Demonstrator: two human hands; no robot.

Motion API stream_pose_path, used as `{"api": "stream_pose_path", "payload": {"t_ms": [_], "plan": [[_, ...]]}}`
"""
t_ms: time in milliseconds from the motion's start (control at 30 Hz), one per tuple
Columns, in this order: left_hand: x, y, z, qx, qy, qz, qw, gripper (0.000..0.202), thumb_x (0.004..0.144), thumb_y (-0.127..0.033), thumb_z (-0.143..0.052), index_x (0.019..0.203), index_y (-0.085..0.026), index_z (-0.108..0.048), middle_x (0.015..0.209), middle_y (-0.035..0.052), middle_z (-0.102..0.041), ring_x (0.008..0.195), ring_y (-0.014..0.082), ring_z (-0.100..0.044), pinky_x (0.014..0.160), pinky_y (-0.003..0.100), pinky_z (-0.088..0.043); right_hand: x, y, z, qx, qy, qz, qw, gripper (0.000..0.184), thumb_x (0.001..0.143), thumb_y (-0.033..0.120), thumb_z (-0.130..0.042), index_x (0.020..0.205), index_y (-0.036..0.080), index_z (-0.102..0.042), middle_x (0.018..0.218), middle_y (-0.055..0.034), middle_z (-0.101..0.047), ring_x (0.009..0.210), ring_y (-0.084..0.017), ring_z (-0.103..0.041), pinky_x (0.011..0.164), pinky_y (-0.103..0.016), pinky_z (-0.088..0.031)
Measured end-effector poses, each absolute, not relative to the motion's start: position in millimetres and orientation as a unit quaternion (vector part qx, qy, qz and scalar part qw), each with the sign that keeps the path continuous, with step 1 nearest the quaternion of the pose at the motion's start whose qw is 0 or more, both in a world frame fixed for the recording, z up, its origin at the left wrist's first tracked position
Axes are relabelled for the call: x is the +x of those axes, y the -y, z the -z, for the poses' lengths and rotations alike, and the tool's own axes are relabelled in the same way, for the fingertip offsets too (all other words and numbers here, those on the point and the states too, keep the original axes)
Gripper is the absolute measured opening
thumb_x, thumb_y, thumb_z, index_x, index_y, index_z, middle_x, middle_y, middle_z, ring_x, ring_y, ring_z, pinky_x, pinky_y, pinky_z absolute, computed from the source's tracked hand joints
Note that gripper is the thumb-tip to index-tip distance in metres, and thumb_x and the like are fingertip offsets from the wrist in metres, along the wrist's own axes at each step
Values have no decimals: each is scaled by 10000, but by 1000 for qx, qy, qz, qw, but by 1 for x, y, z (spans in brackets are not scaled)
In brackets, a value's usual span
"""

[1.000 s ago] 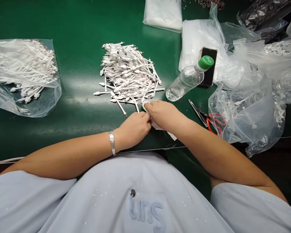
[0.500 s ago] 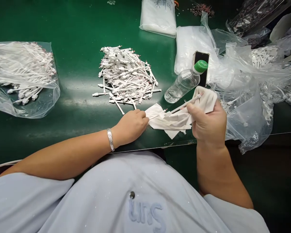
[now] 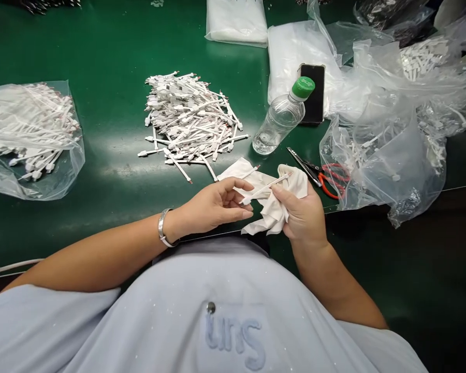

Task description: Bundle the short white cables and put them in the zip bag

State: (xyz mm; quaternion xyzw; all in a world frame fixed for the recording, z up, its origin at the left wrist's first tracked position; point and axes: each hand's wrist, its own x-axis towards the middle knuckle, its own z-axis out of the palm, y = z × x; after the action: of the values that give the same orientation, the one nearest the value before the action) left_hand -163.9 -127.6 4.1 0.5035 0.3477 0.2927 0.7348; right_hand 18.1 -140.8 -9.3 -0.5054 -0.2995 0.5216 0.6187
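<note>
My right hand point(image 3: 305, 210) is closed around a crumpled white cloth point(image 3: 270, 217). Its thumb also presses a short white cable point(image 3: 266, 190) against the cloth. The cable's connector end points left, towards my left hand point(image 3: 221, 204). That hand has its thumb and fingers apart, close beside the connector; whether a fingertip touches it I cannot tell. Another short white cable point(image 3: 248, 173) lies on the flat part of the cloth, its lower end hidden behind my left fingers. Beyond my hands, a loose pile of white cables point(image 3: 192, 116) rests on the green table point(image 3: 112, 119).
A water bottle point(image 3: 275, 124) with a green cap stands before a phone point(image 3: 314, 98). Red-handled scissors point(image 3: 328, 181) lie right of my right hand. Clear bags point(image 3: 396, 155) crowd the right side. At left is a bag of white cables point(image 3: 34, 129).
My right hand has come left and down with the cloth and cable, uncovering the scissors. My left hand has gone from closed fingers on a cable to spread fingers. The camera view has shifted slightly.
</note>
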Motion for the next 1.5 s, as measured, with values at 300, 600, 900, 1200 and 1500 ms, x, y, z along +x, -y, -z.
{"api": "stream_pose_path", "payload": {"t_ms": [300, 600, 900, 1200, 1500], "plan": [[-165, 125, -3, 584, -430, -279, 629, 262, 783, -320, -675, 958, -129, -634, 771, 1, -637, 686, 86, -581, 691, 231, -496, 29, 142, 11, -527, 332, -529, 576, 358, 609, 277, -800, 928, 216, -649, 873, 4, -696, 799, -160, -665, 796, -314, -545], [-165, 114, -3, 652, -535, -188, 504, 220, 891, -348, -480, 828, -167, -588, 668, -12, -655, 504, 75, -561, 555, 202, -444, 45, 118, 11, -638, 540, -410, 365, 269, 728, 404, -674, 666, 185, -530, 619, 43, -522, 585, -107, -466, 570, -250, -370], [-170, 118, 10, 855, -485, -127, 134, 255, 935, -288, -434, 913, -172, -660, 795, 55, -663, 749, 171, -597, 606, 260, -378, 42, 108, 10, -686, 651, -250, 208, 251, 793, 365, -572, 626, 208, -470, 585, 30, -490, 583, -134, -419, 556, -267, -292], [-171, 113, 18, 907, -405, -105, 45, 259, 937, -201, -429, 854, -148, -669, 801, 66, -605, 751, 173, -507, 618, 272, -379, 47, 128, 10, -599, 775, 4, 202, 237, 868, 149, -442, 841, 179, -676, 781, -77, -580, 749, -202, -503, 649, -296, -335], [-167, 110, 15, 919, -386, -64, 52, 241, 932, -166, -424, 778, -133, -606, 767, 60, -561, 709, 160, -464, 642, 271, -385, 44, 127, 14, -524, 846, 101, 16, 263, 785, 26, -463, 758, 181, -674, 728, -84, -516, 696, -203, -383, 552, -311, -197]]}}
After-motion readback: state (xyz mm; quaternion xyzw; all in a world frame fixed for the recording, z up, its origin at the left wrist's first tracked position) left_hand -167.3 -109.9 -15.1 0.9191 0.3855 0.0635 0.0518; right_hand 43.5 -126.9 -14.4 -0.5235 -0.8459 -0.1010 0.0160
